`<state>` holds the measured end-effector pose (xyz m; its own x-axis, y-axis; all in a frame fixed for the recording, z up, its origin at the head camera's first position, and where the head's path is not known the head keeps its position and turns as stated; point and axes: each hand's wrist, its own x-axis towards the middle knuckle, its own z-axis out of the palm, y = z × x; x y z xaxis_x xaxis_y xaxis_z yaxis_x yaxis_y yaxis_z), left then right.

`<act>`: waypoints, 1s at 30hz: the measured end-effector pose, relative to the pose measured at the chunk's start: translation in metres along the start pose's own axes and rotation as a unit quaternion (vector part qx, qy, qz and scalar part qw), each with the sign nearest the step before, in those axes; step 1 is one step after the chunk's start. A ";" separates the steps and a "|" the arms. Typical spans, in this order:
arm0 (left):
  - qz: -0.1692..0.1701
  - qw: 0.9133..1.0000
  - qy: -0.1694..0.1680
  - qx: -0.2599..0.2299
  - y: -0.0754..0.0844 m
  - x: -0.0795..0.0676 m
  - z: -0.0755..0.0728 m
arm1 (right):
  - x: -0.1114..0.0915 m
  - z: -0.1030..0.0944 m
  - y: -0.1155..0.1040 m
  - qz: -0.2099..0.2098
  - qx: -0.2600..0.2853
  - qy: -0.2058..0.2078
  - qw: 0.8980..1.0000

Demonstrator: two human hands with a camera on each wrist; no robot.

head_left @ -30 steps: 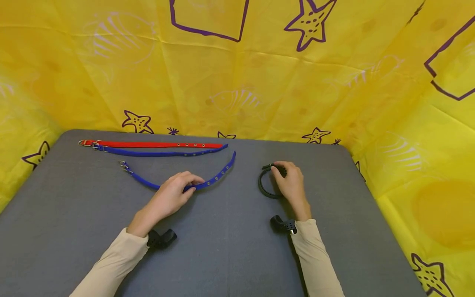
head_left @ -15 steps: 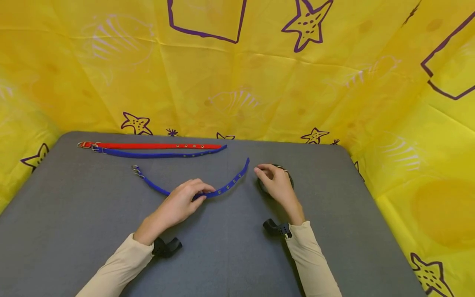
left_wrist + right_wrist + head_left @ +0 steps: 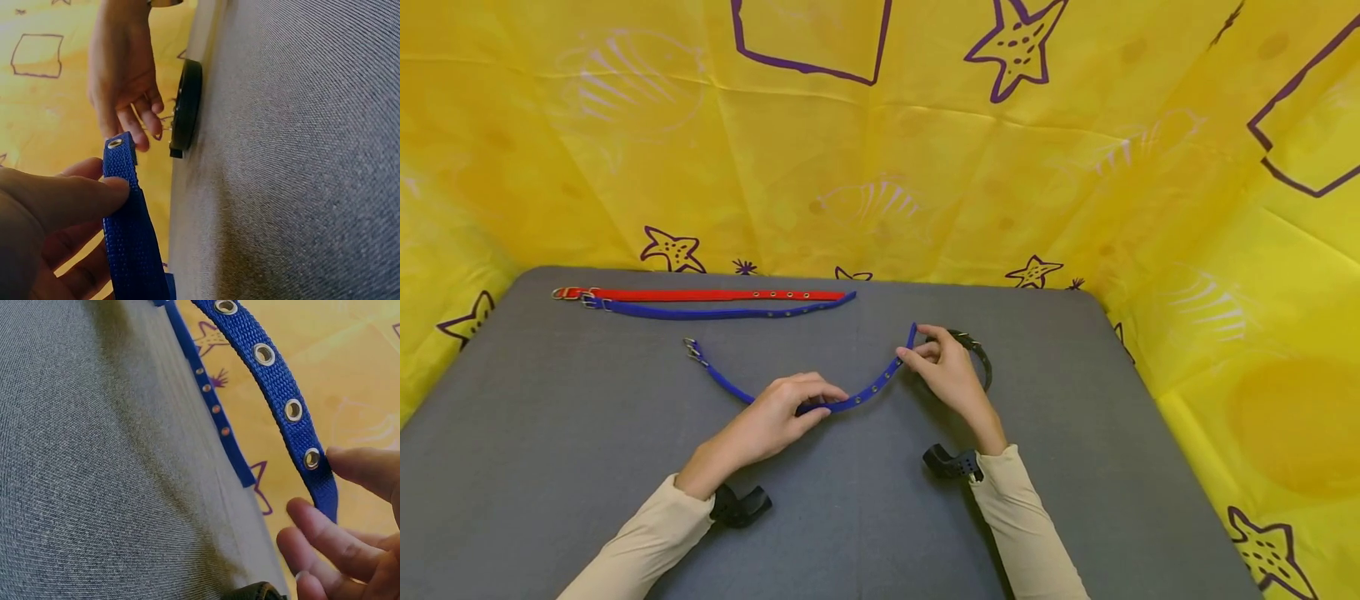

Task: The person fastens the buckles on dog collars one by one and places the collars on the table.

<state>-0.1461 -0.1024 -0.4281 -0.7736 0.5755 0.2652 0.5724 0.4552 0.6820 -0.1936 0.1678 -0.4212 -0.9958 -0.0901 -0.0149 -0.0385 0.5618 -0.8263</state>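
Observation:
A blue webbing collar (image 3: 871,390) with metal eyelets and a buckle curves across the middle in the head view. My left hand (image 3: 778,418) holds it near mid-length, the thumb pressed on the webbing (image 3: 128,244) in the left wrist view. At the eyelet end, my right hand (image 3: 953,375) pinches the strap; its thumb and fingers lie on either side of the tip in the right wrist view. Just behind that hand is a coiled black collar (image 3: 985,364), partly hidden by it. The blue collar's buckle end (image 3: 695,350) points to the far left.
Along the back left of the grey table (image 3: 850,525) lie a red collar (image 3: 700,295) and a second blue collar (image 3: 700,314), both stretched out side by side. Yellow patterned cloth (image 3: 880,133) walls the table at the back and sides.
My left hand has carried the blue collar to the right. The right hand has let go of the coiled black collar, moved left and taken the blue collar's eyelet end.

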 end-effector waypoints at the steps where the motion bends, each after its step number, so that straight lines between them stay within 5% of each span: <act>1: 0.001 1.000 -0.002 -0.006 0.000 0.000 0.000 | 0.000 0.000 0.000 0.001 0.010 0.001 1.000; 19: -0.044 0.998 0.041 0.026 -0.024 -0.002 -0.016 | -0.001 -0.015 0.003 -0.004 0.055 0.006 0.998; 30: -0.108 0.985 0.091 0.100 -0.031 -0.007 -0.040 | -0.001 -0.034 0.010 -0.005 0.049 0.008 0.999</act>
<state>-0.1697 -0.1480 -0.4239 -0.9090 0.3276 0.2577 0.4164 0.6891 0.5930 -0.1961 0.2016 -0.4104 -0.9967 -0.0810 0.0021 -0.0406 0.4776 -0.8777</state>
